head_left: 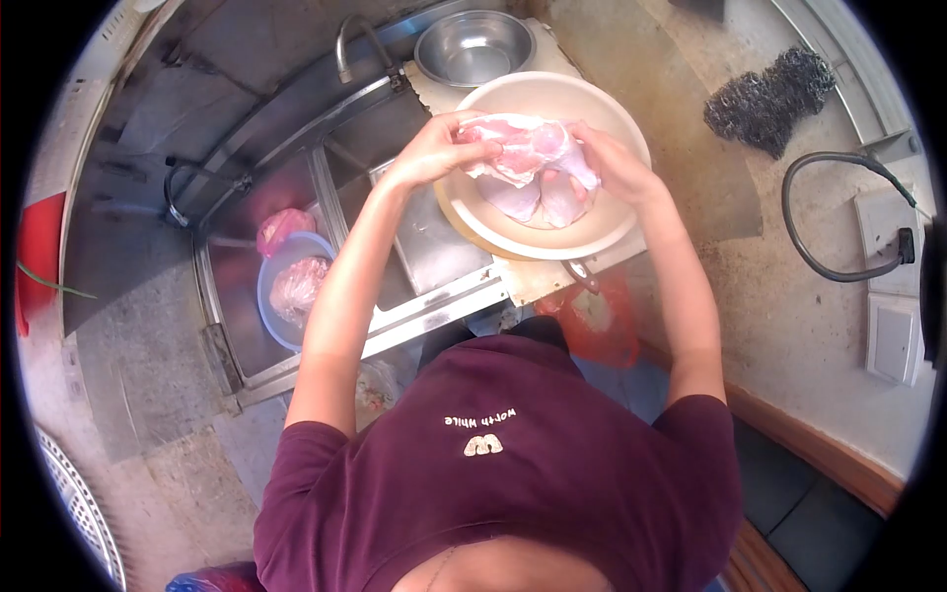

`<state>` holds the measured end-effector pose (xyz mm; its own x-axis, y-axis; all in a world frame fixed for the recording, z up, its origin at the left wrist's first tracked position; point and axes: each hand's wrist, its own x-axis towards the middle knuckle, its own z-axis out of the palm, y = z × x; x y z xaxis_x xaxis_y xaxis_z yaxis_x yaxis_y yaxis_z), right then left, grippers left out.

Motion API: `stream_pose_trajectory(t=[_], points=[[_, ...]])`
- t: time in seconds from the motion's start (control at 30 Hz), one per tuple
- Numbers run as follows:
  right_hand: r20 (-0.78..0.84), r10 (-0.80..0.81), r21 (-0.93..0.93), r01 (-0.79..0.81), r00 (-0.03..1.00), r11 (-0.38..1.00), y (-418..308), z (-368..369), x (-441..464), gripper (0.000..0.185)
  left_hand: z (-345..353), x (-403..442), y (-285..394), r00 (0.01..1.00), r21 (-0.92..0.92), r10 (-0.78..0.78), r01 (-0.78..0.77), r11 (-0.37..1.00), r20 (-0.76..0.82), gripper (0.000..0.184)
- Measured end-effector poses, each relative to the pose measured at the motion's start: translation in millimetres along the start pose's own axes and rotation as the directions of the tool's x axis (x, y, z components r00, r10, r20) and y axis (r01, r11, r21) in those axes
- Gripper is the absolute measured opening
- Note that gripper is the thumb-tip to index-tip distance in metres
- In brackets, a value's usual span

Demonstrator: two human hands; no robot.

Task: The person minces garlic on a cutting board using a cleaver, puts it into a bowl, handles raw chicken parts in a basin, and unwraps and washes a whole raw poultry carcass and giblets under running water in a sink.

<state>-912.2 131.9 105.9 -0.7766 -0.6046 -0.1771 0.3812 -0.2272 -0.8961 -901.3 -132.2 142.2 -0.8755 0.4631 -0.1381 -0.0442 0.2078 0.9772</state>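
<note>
A piece of raw meat with pale skin is stretched between my two hands above a large cream basin. My left hand grips its left end, with the thumb on the pink flesh. The right end, narrower and bone-like, is held by my right hand. Below it, more raw pieces lie in the basin. Parts of my right fingers are hidden behind the meat.
A steel bowl stands behind the basin. Left is a double sink with a faucet; a blue bowl holds bagged meat beside a pink bag. A knife handle protrudes beneath the basin.
</note>
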Motion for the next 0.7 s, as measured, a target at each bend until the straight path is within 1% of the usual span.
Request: stream_pose_trajectory(t=[0.03,0.1,0.13,0.2,0.3,0.4,0.5,0.6,0.7], points=[[-0.02,0.007,0.02,-0.007,1.0,1.0,-2,4,0,0.029,-1,1,-1,1.0,0.004,-0.001,0.001,1.0,0.01,0.033],[-0.035,0.008,-0.069,-0.011,0.999,0.998,-8,12,0,0.031,-1,2,-2,1.0,0.01,-0.006,0.006,1.0,0.016,0.032],[-0.064,-0.031,-0.226,0.016,0.997,0.974,-9,19,-2,0.032,-1,2,-3,1.0,0.012,-0.009,0.009,1.0,0.017,0.032],[-0.1,-0.12,-0.522,0.051,0.988,0.852,-11,33,-6,0.036,-1,3,-7,1.0,0.01,-0.018,0.018,1.0,0.008,0.033],[-0.161,-0.114,-0.483,0.022,0.98,0.875,-1,21,4,0.036,0,3,-7,1.0,-0.022,-0.016,0.015,1.0,-0.024,0.032],[-0.192,-0.071,-0.367,-0.005,0.979,0.93,-7,20,2,0.039,-1,3,-7,1.0,-0.029,-0.004,0.003,1.0,-0.031,0.03],[-0.216,-0.064,-0.235,0.012,0.974,0.972,-7,22,2,0.042,0,4,-8,0.998,-0.042,0.011,-0.013,0.999,-0.054,0.029],[-0.134,0.068,0.022,-0.066,0.989,0.998,-8,16,1,0.046,0,4,-5,0.997,-0.053,0.048,-0.051,0.997,-0.054,0.03],[0.164,0.104,-0.008,-0.104,0.981,0.994,-4,6,5,0.042,-4,7,-10,0.992,-0.02,0.124,-0.124,0.992,0.005,0.033]])
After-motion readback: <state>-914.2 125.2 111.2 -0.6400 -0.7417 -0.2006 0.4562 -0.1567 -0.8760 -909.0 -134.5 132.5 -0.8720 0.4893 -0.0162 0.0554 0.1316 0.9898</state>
